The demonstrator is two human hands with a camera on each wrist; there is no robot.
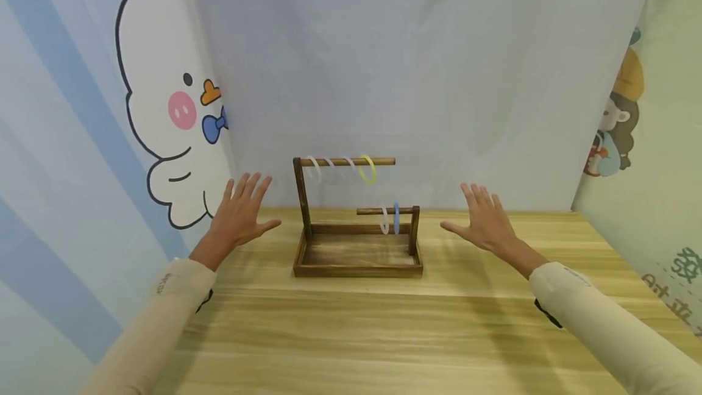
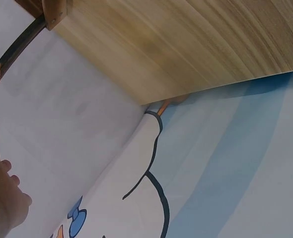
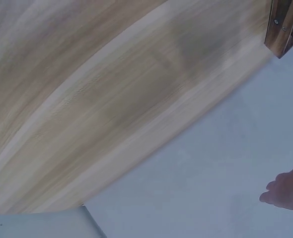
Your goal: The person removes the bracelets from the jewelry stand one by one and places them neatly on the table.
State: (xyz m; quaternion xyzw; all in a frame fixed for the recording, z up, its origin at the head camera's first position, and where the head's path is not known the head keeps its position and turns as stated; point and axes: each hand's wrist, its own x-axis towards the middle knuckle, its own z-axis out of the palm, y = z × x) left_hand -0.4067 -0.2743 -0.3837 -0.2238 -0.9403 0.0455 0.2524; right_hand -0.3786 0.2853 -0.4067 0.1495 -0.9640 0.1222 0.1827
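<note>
A dark wooden rack [image 1: 358, 272] with a shallow tray base stands on the table between my hands. Its upper rod [image 1: 386, 161] carries several thin rings, pale and lavender ones plus a yellow ring [image 1: 375, 172] nearest the free end. On the lower rod [image 1: 366, 211] hang a pale pinkish ring [image 1: 386, 223] and a blue ring [image 1: 397, 218]. My left hand [image 1: 237, 215] is held up left of the rack, fingers spread and touching nothing. To the right, my right hand [image 1: 485, 221] is likewise raised, fingers extended and thumb toward the rack. Both wrist views catch only part of each hand.
The wood-grain table [image 1: 351, 328] reaches back to a plain grey curtain [image 1: 417, 66]. A striped curtain [image 1: 49, 139] with a cartoon duck closes the left side. Along the right runs a pale printed curtain [image 1: 652, 200].
</note>
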